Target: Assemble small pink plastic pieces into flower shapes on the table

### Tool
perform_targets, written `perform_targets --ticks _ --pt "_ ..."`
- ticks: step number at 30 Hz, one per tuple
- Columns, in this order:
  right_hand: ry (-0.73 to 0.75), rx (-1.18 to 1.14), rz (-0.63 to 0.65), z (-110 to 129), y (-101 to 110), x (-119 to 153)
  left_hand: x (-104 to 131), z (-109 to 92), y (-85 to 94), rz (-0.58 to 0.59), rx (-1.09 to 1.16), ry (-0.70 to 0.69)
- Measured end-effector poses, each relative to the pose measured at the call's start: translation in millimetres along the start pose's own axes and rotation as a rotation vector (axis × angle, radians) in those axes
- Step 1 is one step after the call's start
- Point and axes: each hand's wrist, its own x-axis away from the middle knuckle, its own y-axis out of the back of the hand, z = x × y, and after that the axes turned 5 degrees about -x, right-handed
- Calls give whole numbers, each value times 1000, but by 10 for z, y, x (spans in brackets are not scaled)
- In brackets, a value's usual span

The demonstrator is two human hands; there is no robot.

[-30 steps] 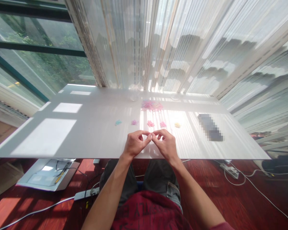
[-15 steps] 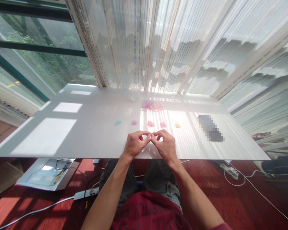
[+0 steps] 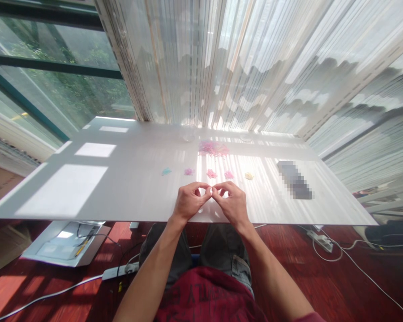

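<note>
Red pile (image 3: 211, 173), on the counter (image 3: 137, 192) just past your left hand (image 3: 190, 201) and right hand (image 3: 233, 203): mixing risk.
You pinch narrow with both; cannot tell whether they hold anything. A forward knuckle slip could push pieces into the pink pile (image 3: 229, 174) alongside.

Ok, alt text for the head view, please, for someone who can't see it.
A person's left hand and right hand, both pinched, meet over a white table. Beyond lie five small colored piles in a row, then a larger pinkish pile; a pixelated dark object lies to the right.
</note>
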Motion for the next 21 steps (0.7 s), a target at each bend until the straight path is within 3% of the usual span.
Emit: perform_targets --ticks 12,21 --pt "131 149 -8 -31 17 -15 5 17 -15 1 14 -3" --pt "107 104 0 3 13 3 -12 -19 7 -3 29 11"
